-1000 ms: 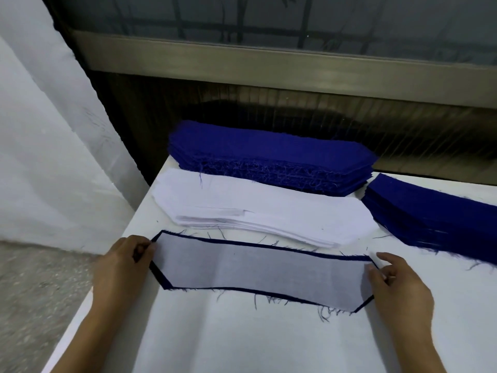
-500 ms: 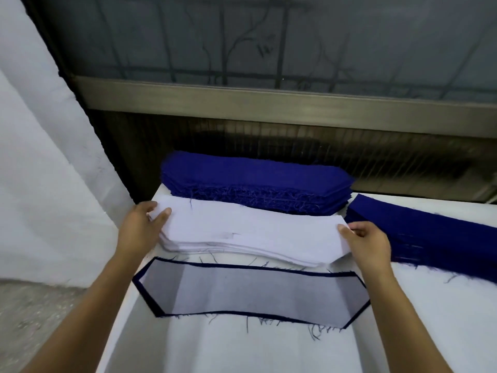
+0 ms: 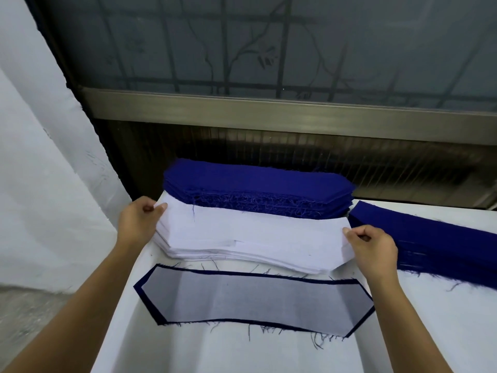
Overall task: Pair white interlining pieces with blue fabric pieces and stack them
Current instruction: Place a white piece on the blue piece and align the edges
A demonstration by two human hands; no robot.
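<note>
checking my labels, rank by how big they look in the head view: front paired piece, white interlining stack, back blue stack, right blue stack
1. front paired piece, nearest the camera
2. white interlining stack and back blue stack: look alike, unranked
3. right blue stack, partly out of frame, unsure

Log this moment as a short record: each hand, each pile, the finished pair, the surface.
left hand: pinches left end of the top interlining piece
right hand: pinches its right end
white interlining stack: between finished pair and rear blue stack
rear blue stack: at table's far edge, frayed threads showing
right blue stack: beside the right hand
finished pair: white on blue, flat, nearest the person
table: white covering
</note>
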